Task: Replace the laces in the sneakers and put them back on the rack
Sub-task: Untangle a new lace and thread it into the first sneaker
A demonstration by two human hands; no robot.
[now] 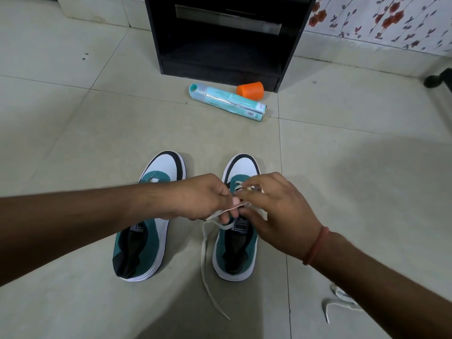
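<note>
Centre frame: my left hand (203, 196) pinches the white lace (205, 250); right hand (274, 211), fingers curled, works the right sneaker (236, 241) eyelets.

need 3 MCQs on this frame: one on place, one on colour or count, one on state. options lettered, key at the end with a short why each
1. Where does the orange cup lie?
A. On the floor by the black rack's base
B. Inside the right sneaker
C. On the rack's top shelf

2. How many sneakers stand on the floor?
A. One
B. Two
C. Four

3. What is the state of the lace at the right sneaker?
A. Tied in a finished bow
B. Part threaded, an end trailing on the floor
C. Lying coiled inside the rack

Key:
1 A: the cup lies on its side on the tiles at the black rack, behind the teal tube.
2 B: the left sneaker and the right sneaker stand side by side.
3 B: the left hand and right hand work the lace at the eyelets while its loose end runs across the tiles.
</note>
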